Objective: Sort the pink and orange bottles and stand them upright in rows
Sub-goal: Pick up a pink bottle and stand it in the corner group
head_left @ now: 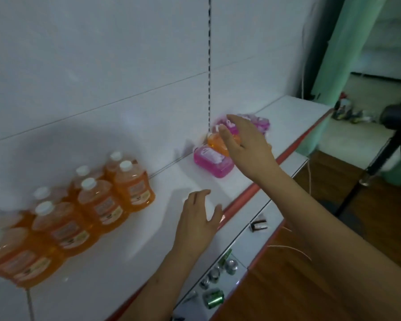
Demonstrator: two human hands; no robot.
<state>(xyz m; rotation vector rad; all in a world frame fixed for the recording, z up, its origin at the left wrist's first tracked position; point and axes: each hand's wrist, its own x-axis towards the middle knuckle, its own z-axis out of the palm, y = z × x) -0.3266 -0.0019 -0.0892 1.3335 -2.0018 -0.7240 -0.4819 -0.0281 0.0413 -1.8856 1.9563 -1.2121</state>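
Right hand point(248, 144) spread over lying orange bottle point(215, 143), left hand point(198, 218) splayed above shelf point(134, 246)

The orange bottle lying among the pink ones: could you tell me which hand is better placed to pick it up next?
Probably the right hand: it is already over the orange bottle, fingers at it. The left hand hovers open above bare shelf, farther away.

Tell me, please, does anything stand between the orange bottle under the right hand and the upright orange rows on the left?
Nothing visible does. The orange bottle lies on a pink bottle under the right hand; bare shelf runs from there to the orange rows. The left hand hovers nearer the front edge.
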